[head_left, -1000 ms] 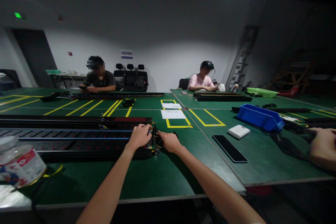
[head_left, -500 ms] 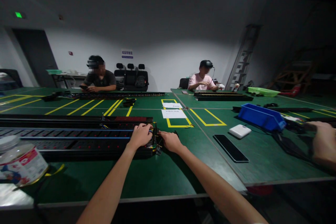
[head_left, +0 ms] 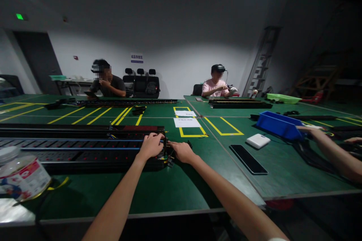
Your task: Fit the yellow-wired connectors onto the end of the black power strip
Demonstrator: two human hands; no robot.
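Note:
A long black housing [head_left: 93, 156] with rows of red dots and blue strips lies across the table, reaching in from the left. My left hand [head_left: 152, 146] rests on its right end, the fingers curled down over the end edge. Just beyond that end, my right hand [head_left: 182, 151] has its thumb and forefinger close together, pointing at the end face. Whatever sits between those fingertips is too small to make out. Short dark leads and a small black connector [head_left: 170, 161] hang below the fingers.
A clear jar [head_left: 26, 177] stands front left. To the right lie a phone [head_left: 248, 159], a white box [head_left: 258, 141] and a blue bin [head_left: 278, 126], with a co-worker's arm [head_left: 330, 147] reaching to it. Two people sit across the green table [head_left: 158, 196].
My right hand has shifted slightly left, toward the housing's end; my left hand stays. The co-worker's arm on the right now extends to the blue bin. Across the table, one person raised a hand facewards.

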